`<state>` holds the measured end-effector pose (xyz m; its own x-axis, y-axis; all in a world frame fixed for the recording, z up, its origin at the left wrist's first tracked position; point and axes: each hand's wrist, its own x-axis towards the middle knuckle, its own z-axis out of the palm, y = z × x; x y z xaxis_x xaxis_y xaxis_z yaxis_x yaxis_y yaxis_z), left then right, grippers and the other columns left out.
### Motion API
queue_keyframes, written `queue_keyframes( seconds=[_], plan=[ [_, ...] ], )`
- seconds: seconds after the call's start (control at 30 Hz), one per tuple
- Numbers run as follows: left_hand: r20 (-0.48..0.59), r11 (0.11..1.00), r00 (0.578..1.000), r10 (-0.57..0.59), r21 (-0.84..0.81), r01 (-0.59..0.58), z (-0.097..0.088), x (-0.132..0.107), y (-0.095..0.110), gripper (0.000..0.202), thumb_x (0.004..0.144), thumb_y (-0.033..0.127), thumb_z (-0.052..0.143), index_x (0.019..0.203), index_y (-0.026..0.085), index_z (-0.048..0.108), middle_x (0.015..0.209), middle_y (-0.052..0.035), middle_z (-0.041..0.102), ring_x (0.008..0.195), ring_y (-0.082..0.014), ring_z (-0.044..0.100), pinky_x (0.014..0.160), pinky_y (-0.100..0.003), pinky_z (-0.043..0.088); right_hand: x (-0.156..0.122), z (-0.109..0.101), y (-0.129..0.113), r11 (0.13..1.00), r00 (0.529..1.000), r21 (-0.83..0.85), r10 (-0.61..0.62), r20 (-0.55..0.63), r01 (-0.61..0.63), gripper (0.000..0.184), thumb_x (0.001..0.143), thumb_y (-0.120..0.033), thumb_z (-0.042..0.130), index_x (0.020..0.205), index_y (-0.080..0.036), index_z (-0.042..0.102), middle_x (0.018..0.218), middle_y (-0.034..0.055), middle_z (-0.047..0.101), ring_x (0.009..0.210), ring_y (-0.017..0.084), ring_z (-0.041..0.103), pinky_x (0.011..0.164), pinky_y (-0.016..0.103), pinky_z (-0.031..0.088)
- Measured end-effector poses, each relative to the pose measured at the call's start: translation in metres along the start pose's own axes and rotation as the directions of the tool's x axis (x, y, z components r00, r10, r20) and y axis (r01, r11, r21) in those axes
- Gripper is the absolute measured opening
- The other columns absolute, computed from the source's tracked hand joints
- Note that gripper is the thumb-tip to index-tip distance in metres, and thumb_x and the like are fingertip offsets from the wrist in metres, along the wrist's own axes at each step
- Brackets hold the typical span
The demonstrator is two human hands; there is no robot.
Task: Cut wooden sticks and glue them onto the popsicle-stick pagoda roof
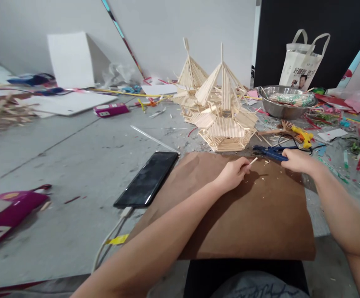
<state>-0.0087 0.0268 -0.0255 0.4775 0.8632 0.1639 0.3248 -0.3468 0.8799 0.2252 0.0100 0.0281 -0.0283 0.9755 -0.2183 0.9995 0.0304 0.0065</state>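
Head view: the left hand (233, 174) rests on a brown board (260, 223), its fingers pinched shut on a short stick (253, 161) that points toward the right hand (296, 160). The right hand lies over the handles of blue cutters (271, 152) at the board's far edge. I cannot tell whether its fingers are closed around them.

The stick is thin and held only by its end, so it could probably slip or snap under a hard squeeze. The stick model (226, 120) stands just beyond the board, where a careless reach might knock it. The black cord by the glue gun (302, 136) runs near the right hand and could snag.

A steel bowl (284, 108) on the counter (74, 165) holds a bundle of green-and-white pieces. The tote bag (302, 58) behind it hides its contents. A phone (147, 179) lies left of the board.
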Motion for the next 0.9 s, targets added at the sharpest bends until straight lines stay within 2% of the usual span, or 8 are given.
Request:
queue_keyframes(
  seconds=[0.13,0.23,0.33,0.4,0.47,0.6,0.73,0.9],
  plan=[
    [-0.039,1.0,0.999,0.004,0.006,-0.004,0.002,-0.001,-0.001,0.017,0.079,0.031,0.047,0.068,0.02,0.053,0.05,0.0038,0.051,0.045,-0.0091,0.047,0.05,-0.02,0.036,0.001,-0.005,0.009,0.988,0.977,0.101,0.13,-0.17,-0.114,0.033,0.071,-0.041,0.049,0.096,-0.021,0.057,0.087,0.0075,0.066,0.074,0.023,0.06,0.054,0.027,0.034],
    [-0.074,1.0,0.997,0.025,0.007,-0.025,0.002,-0.002,0.0,0.017,0.08,0.033,0.046,0.072,0.02,0.054,0.049,0.0039,0.05,0.048,-0.0101,0.047,0.054,-0.021,0.039,-0.006,-0.013,0.014,0.967,0.917,0.218,0.206,-0.342,-0.135,0.043,0.07,-0.045,0.052,0.106,-0.021,0.057,0.088,0.0082,0.066,0.077,0.024,0.06,0.057,0.029,0.036],
    [-0.103,0.981,0.976,0.189,0.072,-0.182,0.003,-0.004,0.003,0.015,0.082,0.03,0.043,0.077,0.02,0.053,0.076,-0.0046,0.063,0.072,-0.0139,0.058,0.071,-0.027,0.045,-0.014,-0.02,0.018,0.912,0.873,0.41,0.213,-0.439,-0.016,0.031,0.07,-0.041,0.055,0.092,-0.02,0.063,0.068,0.0042,0.064,0.065,0.02,0.059,0.056,0.028,0.038],
    [-0.133,0.94,0.935,0.33,0.139,-0.312,0.004,-0.005,0.006,0.015,0.083,0.028,0.042,0.078,0.019,0.052,0.107,-0.0131,0.059,0.098,-0.018,0.056,0.087,-0.034,0.043,-0.018,-0.02,0.017,0.787,0.891,0.6,0.162,-0.424,0.142,0.022,0.069,-0.041,0.057,0.074,-0.02,0.062,0.048,-0.0011,0.053,0.048,0.015,0.051,0.05,0.027,0.036],
    [-0.182,0.902,0.891,0.417,0.207,-0.38,0.005,-0.007,0.011,0.016,0.084,0.027,0.04,0.079,0.017,0.051,0.125,-0.0173,0.049,0.116,-0.0217,0.046,0.097,-0.04,0.036,-0.019,-0.017,0.013,0.563,0.915,0.772,0.067,-0.398,0.295,0.021,0.068,-0.041,0.06,0.063,-0.021,0.058,0.037,-0.0053,0.041,0.037,0.012,0.042,0.045,0.027,0.035],
    [-0.208,0.907,0.886,0.415,0.178,-0.383,0.005,-0.011,0.014,0.018,0.085,0.03,0.038,0.08,0.018,0.051,0.123,-0.016,0.049,0.116,-0.0218,0.045,0.096,-0.039,0.035,-0.015,-0.002,-0.009,0.172,0.923,0.907,-0.069,-0.378,0.384,0.018,0.064,-0.035,0.066,0.068,-0.018,0.062,0.043,-0.0045,0.049,0.039,0.01,0.044,0.045,0.027,0.038],
    [-0.175,0.972,0.956,0.237,0.03,-0.235,0.011,-0.014,0.012,0.023,0.085,0.038,0.038,0.077,0.019,0.049,0.084,-0.0057,0.058,0.069,-0.0122,0.051,0.071,-0.027,0.043,-0.009,0.012,-0.033,-0.045,0.949,0.953,-0.095,-0.302,0.299,0.024,0.062,-0.034,0.065,0.08,-0.018,0.065,0.073,0.0028,0.064,0.06,0.013,0.057,0.056,0.028,0.045],
    [-0.255,0.962,0.93,0.265,0.002,-0.273,0.018,-0.017,0.017,0.022,0.084,0.038,0.039,0.077,0.02,0.049,0.07,-0.0015,0.05,0.062,-0.0113,0.044,0.066,-0.024,0.039,-0.015,0.018,-0.048,-0.117,0.926,0.967,-0.281,-0.251,0.227,0.038,0.06,-0.04,0.051,0.093,-0.024,0.061,0.102,0.0066,0.063,0.089,0.021,0.059,0.069,0.035,0.047]
  ],
)
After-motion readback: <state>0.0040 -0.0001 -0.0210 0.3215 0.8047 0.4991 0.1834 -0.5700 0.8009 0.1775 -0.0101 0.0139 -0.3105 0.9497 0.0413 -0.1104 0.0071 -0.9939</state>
